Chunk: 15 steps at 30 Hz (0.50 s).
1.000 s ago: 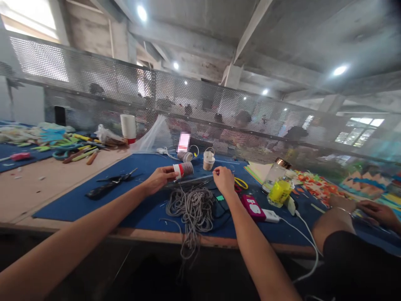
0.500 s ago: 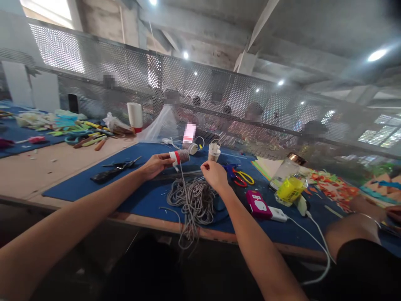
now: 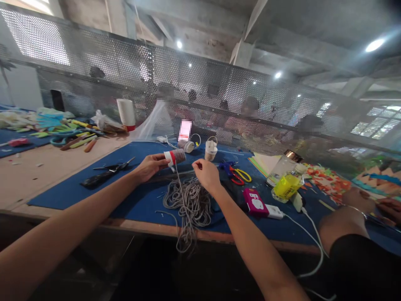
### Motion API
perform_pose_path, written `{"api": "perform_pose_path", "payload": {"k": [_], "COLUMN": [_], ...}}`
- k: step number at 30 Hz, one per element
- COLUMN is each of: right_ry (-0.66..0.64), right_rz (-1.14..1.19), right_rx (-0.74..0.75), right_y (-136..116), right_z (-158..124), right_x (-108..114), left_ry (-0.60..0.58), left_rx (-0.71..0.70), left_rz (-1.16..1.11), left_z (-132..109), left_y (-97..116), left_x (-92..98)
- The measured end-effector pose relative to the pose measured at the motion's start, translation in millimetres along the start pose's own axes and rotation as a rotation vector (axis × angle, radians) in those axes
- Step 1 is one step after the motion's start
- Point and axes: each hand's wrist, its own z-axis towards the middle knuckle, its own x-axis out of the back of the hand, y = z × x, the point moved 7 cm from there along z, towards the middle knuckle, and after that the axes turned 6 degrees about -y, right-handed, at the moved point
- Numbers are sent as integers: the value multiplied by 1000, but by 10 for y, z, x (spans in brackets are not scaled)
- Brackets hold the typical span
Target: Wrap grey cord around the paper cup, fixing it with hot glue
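Spool held over cord [image 3: 188, 200]
Left hand [image 3: 149, 166] clamped on spool [image 3: 176, 156]; right hand [image 3: 205, 175] just right of it, fingertips pinched together; cord heaped nearer on mat [image 3: 94, 194].

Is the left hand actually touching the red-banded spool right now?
Touching. The head view shows the left hand with its fingertips wrapped over the near end of the red-banded spool, with no gap between them.

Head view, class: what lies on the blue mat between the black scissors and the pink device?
A loose pile of grey cord, seen in the head view, by the left hand holding a grey thread spool and the right hand.
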Motion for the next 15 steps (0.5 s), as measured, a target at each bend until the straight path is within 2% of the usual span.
{"api": "perform_pose_path", "payload": {"k": [8,12,15], "right_ry": [-65,-132,-238], "right_rz": [356,565,788], "right_rx": [72,-21,-133], "right_y": [-28,42,29], "right_z": [-58,-67,-83], "right_x": [-122,-214,-322], "left_ry": [21,-13,6], "left_rx": [-25,-23,-27], "left_rz": [-13,-15,-6], "left_z": [19,12,-1], "left_y": [34,59,65], "left_x": [-38,-119,-125]}}
